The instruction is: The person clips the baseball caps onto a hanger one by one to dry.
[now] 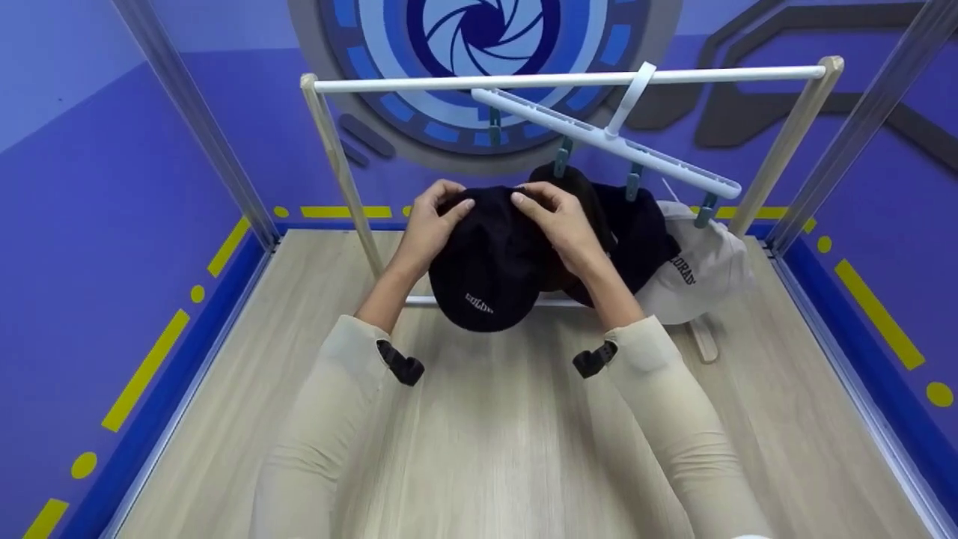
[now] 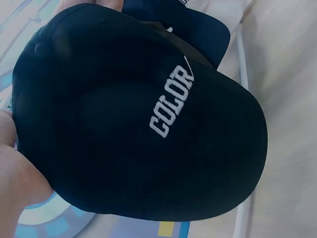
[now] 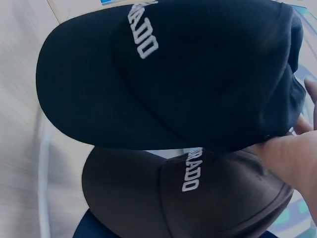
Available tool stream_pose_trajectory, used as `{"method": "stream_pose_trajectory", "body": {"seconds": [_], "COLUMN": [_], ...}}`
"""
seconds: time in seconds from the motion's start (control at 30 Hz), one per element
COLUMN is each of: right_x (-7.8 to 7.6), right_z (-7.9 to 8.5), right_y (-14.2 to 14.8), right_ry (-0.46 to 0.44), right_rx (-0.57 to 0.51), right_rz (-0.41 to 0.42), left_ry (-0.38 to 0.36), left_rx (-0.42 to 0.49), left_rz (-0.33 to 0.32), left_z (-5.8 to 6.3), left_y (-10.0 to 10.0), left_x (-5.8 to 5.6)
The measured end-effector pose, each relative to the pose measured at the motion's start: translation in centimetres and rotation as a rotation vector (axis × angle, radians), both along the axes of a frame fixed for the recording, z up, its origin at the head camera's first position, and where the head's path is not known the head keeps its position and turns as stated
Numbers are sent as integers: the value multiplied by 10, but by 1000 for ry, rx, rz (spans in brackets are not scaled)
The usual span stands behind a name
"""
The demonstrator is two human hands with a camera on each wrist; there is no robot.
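Observation:
A dark navy baseball cap (image 1: 490, 254) with white lettering is held up between both hands, its brim pointing down and toward me. My left hand (image 1: 430, 228) pinches the cap's upper left edge, thumb in front. On the upper right edge, my right hand (image 1: 563, 224) grips it the same way. Above hangs a white clip hanger (image 1: 606, 141), tilted down to the right, its leftmost clip (image 1: 495, 127) holding nothing. Clipped to it are a dark brown cap (image 3: 218, 193), another navy cap (image 1: 636, 232) and a pale grey cap (image 1: 707, 262); the right forearm partly covers the brown one.
The hanger hooks over the white top bar (image 1: 449, 82) of a rack with wooden side posts (image 1: 340, 168). A lower white bar (image 1: 419, 300) runs behind the held cap. The rack stands on a wood-grain tabletop (image 1: 479, 434), with blue printed walls (image 1: 112, 247) around it.

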State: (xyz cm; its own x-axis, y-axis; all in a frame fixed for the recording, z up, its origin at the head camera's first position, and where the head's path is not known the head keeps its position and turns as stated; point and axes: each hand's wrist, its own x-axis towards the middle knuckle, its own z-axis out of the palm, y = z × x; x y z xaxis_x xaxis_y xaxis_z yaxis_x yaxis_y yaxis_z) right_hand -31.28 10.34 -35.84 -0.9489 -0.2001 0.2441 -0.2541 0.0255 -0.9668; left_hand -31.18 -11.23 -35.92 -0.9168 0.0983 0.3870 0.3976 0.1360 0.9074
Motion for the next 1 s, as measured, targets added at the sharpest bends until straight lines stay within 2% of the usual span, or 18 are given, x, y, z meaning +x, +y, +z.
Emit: {"method": "stream_pose_trajectory", "body": {"seconds": [0.17, 0.4, 0.67, 0.8, 0.93, 1.0], "right_x": [-1, -4, -8, -8, -9, -9], "right_z": [6, 11, 13, 12, 9, 6], "right_y": [-1, -2, -3, -3, -6, -7], "right_ry": [2, 30, 43, 41, 56, 64], "right_rx": [151, 135, 136, 135, 152, 170], "right_rz": [-29, -90, -134, -152, -158, -160], "left_ry": [32, -13, -21, -36, -82, -93], "left_rx": [-23, -33, -75, -80, -34, 2], "left_rz": [-25, -17, -12, -40, -80, -79], "left_z": [7, 30, 35, 37, 42, 45], "left_y": [8, 17, 18, 18, 18, 19], "left_x": [-1, 13, 11, 8, 3, 0]}}
